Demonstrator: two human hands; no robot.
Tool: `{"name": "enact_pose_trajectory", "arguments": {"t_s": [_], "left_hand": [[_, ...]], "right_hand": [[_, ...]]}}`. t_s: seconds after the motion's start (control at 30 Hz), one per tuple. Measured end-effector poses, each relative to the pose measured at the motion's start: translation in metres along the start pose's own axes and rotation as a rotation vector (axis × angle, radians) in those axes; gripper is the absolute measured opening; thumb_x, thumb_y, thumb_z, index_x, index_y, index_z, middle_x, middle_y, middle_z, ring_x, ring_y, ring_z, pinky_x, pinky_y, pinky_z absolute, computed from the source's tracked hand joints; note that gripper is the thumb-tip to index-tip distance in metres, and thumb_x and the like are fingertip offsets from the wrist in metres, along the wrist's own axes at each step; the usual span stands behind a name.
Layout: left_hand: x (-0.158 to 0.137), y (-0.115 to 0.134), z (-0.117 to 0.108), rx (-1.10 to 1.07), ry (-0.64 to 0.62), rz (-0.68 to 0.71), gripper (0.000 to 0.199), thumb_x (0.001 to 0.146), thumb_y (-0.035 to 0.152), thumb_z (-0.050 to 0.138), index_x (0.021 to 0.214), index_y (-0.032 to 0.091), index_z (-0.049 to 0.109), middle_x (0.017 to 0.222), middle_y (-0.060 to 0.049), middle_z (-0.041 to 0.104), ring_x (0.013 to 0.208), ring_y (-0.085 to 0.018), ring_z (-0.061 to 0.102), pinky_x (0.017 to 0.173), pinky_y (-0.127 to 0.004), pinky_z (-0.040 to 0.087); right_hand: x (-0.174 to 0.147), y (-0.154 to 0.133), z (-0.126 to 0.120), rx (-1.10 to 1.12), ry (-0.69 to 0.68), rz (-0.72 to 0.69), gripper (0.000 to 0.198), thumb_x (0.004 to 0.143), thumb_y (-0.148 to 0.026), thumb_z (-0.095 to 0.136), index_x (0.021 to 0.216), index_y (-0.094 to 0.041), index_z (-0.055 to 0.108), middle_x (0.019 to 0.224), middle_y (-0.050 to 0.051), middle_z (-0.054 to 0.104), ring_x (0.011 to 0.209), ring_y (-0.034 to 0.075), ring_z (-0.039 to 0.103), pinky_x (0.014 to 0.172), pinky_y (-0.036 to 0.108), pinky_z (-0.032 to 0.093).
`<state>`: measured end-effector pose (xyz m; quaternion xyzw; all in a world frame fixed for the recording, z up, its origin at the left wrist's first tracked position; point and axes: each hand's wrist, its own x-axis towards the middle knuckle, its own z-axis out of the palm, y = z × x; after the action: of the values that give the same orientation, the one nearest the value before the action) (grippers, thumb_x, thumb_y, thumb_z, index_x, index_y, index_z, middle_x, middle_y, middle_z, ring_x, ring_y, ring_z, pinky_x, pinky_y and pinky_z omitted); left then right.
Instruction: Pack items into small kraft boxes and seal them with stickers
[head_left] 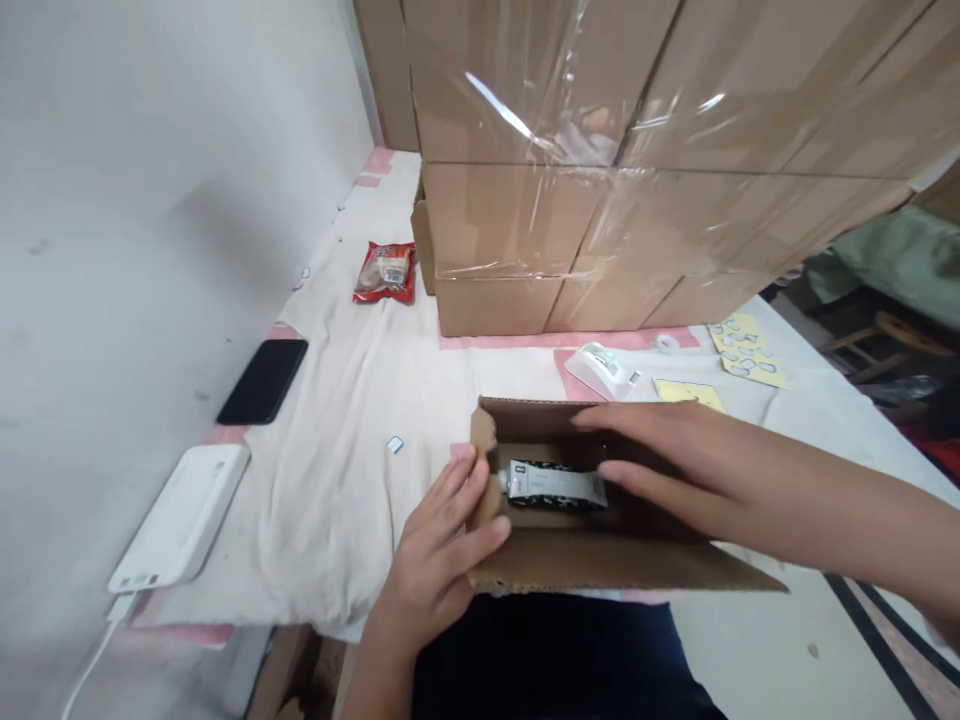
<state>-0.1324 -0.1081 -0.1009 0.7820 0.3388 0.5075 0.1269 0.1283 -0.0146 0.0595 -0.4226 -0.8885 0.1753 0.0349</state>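
An open cardboard box [630, 562] stands at the near edge of the table. Inside it lies a tube [556, 484] with a pale label and dark patterned sides, its cap pointing left. My left hand [439, 545] grips the box's left end, fingers outside and thumb over the torn-looking edge. Reaching in from the right, my right hand [660, 455] has its fingers stretched out and apart. One fingertip is at the tube's right end; I cannot tell whether it touches. The rest of that hand's fingers are partly hidden.
Behind the box rises a stack of taped cardboard boxes [517, 220]. A white tape dispenser [600, 370] and yellow sticker sheets [742, 350] lie before it. Leftward are a red snack packet [385, 272], a black phone [262, 381] and a white power bank [180, 515] with cable.
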Motion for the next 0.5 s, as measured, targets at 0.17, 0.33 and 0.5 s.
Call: {"name": "enact_pose_trajectory", "arguments": {"t_s": [0.17,0.33,0.5], "left_hand": [[0.004,0.0,0.003,-0.05,-0.015,-0.079,0.063,0.105,0.037,0.033,0.16,0.031,0.005,0.13,-0.007,0.069,0.145,-0.027,0.041,0.123,-0.067,0.018],[0.006,0.001,0.005,-0.072,0.005,-0.11,0.06,0.105,0.034,0.035,0.16,0.029,0.013,0.126,-0.008,0.071,0.141,-0.028,0.047,0.122,-0.068,0.015],[0.006,0.009,0.015,-0.135,0.138,-0.259,0.066,0.101,0.021,0.042,0.16,0.032,0.013,0.125,-0.006,0.072,0.131,-0.025,0.058,0.121,-0.06,0.029]], "right_hand": [[-0.069,0.051,0.024,0.272,0.546,0.003,0.033,0.102,-0.029,0.048,0.13,-0.038,0.063,0.132,0.007,0.065,0.125,0.029,0.06,0.104,0.049,0.048],[-0.092,0.063,0.077,0.399,0.548,-0.047,0.05,0.105,-0.048,0.024,0.131,-0.034,0.065,0.128,0.008,0.067,0.134,0.034,0.049,0.11,0.059,0.041],[-0.083,0.062,0.098,0.428,0.483,-0.105,0.05,0.105,-0.051,0.024,0.135,-0.03,0.059,0.134,0.007,0.063,0.138,0.031,0.041,0.113,0.059,0.038]]}}
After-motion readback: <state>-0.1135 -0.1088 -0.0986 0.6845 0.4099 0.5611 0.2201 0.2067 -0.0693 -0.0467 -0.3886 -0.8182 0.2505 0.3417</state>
